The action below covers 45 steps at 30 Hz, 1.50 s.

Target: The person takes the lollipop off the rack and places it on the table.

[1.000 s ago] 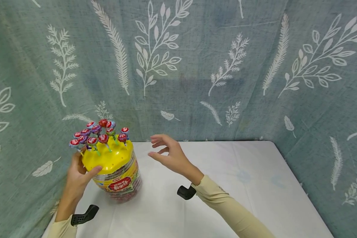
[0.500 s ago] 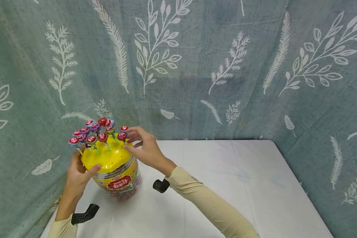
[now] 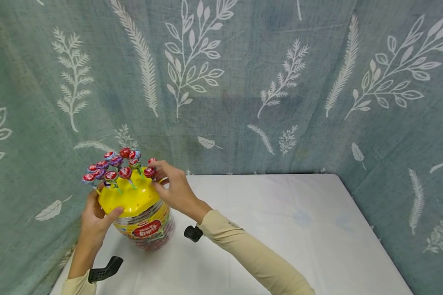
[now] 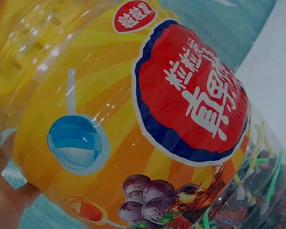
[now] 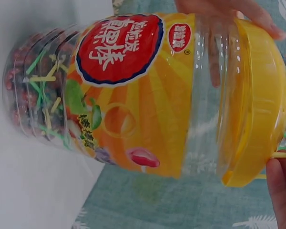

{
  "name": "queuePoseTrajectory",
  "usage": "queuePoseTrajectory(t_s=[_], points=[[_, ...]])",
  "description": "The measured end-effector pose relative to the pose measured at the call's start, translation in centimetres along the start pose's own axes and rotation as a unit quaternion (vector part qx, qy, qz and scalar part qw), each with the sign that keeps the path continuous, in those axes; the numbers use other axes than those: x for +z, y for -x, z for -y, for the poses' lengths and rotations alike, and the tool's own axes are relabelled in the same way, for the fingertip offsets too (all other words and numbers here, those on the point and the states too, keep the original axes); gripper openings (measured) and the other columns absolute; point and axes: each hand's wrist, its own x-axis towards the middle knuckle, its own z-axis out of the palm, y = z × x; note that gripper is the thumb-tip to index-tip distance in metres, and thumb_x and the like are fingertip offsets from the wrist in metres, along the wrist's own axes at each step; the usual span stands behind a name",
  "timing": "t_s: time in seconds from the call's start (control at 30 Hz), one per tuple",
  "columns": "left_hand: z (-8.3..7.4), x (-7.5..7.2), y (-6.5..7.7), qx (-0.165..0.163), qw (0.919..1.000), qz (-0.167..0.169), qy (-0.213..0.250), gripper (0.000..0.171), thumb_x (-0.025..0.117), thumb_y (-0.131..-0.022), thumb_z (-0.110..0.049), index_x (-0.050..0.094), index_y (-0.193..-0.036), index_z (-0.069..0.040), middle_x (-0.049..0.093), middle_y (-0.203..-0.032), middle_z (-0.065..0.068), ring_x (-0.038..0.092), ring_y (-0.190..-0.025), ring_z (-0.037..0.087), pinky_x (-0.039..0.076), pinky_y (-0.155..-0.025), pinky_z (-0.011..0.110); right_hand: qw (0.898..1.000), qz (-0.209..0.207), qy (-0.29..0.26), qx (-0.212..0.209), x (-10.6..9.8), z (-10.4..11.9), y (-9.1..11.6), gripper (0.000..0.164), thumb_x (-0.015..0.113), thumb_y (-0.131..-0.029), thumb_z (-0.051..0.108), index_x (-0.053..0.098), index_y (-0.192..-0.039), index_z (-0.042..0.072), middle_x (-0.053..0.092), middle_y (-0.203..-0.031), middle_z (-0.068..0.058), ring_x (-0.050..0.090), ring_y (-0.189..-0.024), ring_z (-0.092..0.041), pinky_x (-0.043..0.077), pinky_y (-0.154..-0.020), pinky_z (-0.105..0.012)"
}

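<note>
A clear plastic candy jar (image 3: 146, 229) with a yellow lid (image 3: 127, 203) and a fruit-printed label (image 4: 114, 129) stands at the left of the table. Several wrapped lollipops (image 3: 125, 172) are stuck upright in the lid. My left hand (image 3: 96, 219) grips the lid's left side, thumb on top. At the lid's right edge, the fingers of my right hand (image 3: 175, 188) pinch a red-topped lollipop (image 3: 149, 173); its yellow stick (image 5: 282, 155) shows between them in the right wrist view. More lollipops (image 5: 43, 86) with green and yellow sticks lie at the jar's bottom.
A white cloth (image 3: 273, 229) covers the table. Behind it and along both sides hangs a green curtain (image 3: 236, 78) with white leaf prints. Black camera mounts (image 3: 105, 270) sit on both wrists.
My right hand has moved left from beside the jar to the lid's right edge and pinched a lollipop there. The left hand keeps its grip on the lid.
</note>
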Motion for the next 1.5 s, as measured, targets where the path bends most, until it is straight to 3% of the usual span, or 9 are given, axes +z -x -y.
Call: queuePoseTrajectory(t_s=[0.2,0.43,0.73,1.1,1.33,1.5], points=[[-0.2,-0.1,0.2,-0.007,0.9998,-0.003,0.017,0.077,0.061,-0.086,0.006,0.023,-0.148,-0.018,0.032,-0.143,0.008,0.04,-0.119,0.008,0.038,-0.088,0.007,1.0,-0.002,0.006,-0.004,0.1,0.0,0.0,0.04,0.062,-0.087,-0.003,0.052,-0.123,0.012,0.064,-0.095,-0.003,0.057,-0.081,0.0,0.047,-0.07,-0.011],[-0.1,0.0,0.1,-0.002,1.0,-0.001,0.008,0.078,0.061,-0.086,0.006,0.022,-0.148,-0.018,0.031,-0.145,0.008,0.04,-0.12,0.008,0.037,-0.089,0.007,0.999,-0.022,-0.02,-0.027,-0.8,0.3,-0.4,0.042,0.063,-0.086,-0.004,0.05,-0.124,0.008,0.066,-0.097,-0.008,0.062,-0.083,-0.008,0.048,-0.069,-0.012],[-0.1,0.1,0.1,-0.002,1.0,-0.004,-0.004,0.078,0.061,-0.086,0.005,0.022,-0.149,-0.019,0.032,-0.145,0.008,0.04,-0.12,0.008,0.038,-0.088,0.007,0.997,-0.044,-0.057,-0.002,-3.0,0.6,-0.8,0.043,0.066,-0.083,-0.005,0.051,-0.122,0.005,0.066,-0.09,-0.011,0.063,-0.077,-0.013,0.05,-0.061,-0.016],[0.2,0.1,0.0,0.008,0.9998,-0.005,0.017,0.079,0.061,-0.085,0.007,0.022,-0.149,-0.018,0.032,-0.144,0.007,0.041,-0.12,0.009,0.038,-0.089,0.007,0.993,-0.041,-0.068,0.084,-4.9,-1.6,0.1,0.045,0.069,-0.082,-0.002,0.052,-0.123,0.009,0.064,-0.088,-0.01,0.063,-0.071,-0.01,0.053,-0.058,-0.022],[0.1,0.2,-0.1,0.007,0.9997,-0.005,0.024,0.078,0.061,-0.086,0.006,0.022,-0.149,-0.018,0.032,-0.144,0.008,0.041,-0.12,0.009,0.038,-0.089,0.008,0.986,-0.027,-0.086,0.137,-5.6,-3.1,1.1,0.046,0.068,-0.082,-0.004,0.052,-0.124,0.004,0.063,-0.092,-0.019,0.065,-0.077,-0.028,0.053,-0.057,-0.023],[0.0,0.2,0.1,0.004,0.9995,-0.007,0.03,0.078,0.061,-0.086,0.006,0.023,-0.149,-0.018,0.032,-0.143,0.008,0.04,-0.12,0.01,0.038,-0.089,0.008,0.979,-0.015,-0.104,0.173,-6.6,-2.1,1.9,0.043,0.064,-0.082,-0.009,0.05,-0.123,-0.004,0.06,-0.094,-0.029,0.063,-0.079,-0.039,0.055,-0.058,-0.03]])
